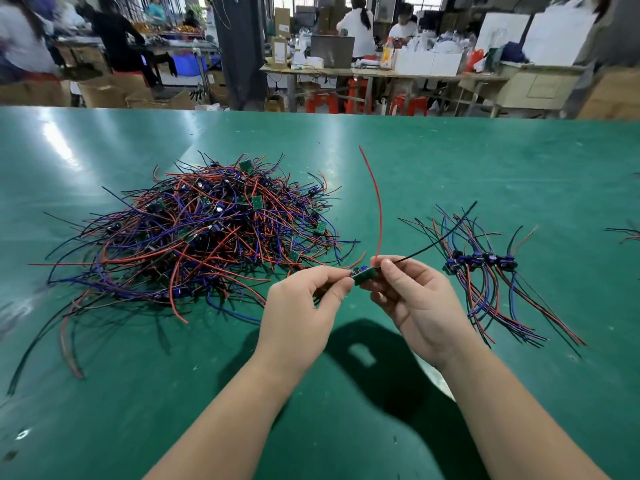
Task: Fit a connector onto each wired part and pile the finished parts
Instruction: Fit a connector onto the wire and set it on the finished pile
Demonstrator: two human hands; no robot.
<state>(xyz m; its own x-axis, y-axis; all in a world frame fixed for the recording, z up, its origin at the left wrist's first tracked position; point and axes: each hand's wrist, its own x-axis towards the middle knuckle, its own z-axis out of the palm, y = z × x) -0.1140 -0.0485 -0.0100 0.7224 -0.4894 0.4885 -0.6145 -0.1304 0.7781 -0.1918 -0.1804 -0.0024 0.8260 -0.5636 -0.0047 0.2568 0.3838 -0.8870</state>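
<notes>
While both hands meet above the near middle of the desk (519,161), I log the grip. The left hand (304,299) pinches the left end of the wired part (364,274) between thumb and forefinger, its other fingers curled under. The right hand (415,299) pinches the right end of the same part, thumb on top. The part is a small green board held clear of the desk surface, between the two sets of fingertips. A dark and blue piece sits on its left end; I cannot tell whether it is fully seated.

A red lead (379,209) arcs up and away from the part. A black lead (440,237) runs out to the right past the right thumb.

To the left, near the left hand, lies the loose heap (207,230) of red, blue and black wires with green boards mixed in. To the right, near the right hand, is the finished row (485,261): several parts with blue connectors lined up side by side, wires fanning both ways. A few more wire ends (627,233) show at the right edge.

Beyond the desk, blurred workbenches (363,69) and people (360,26).
</notes>
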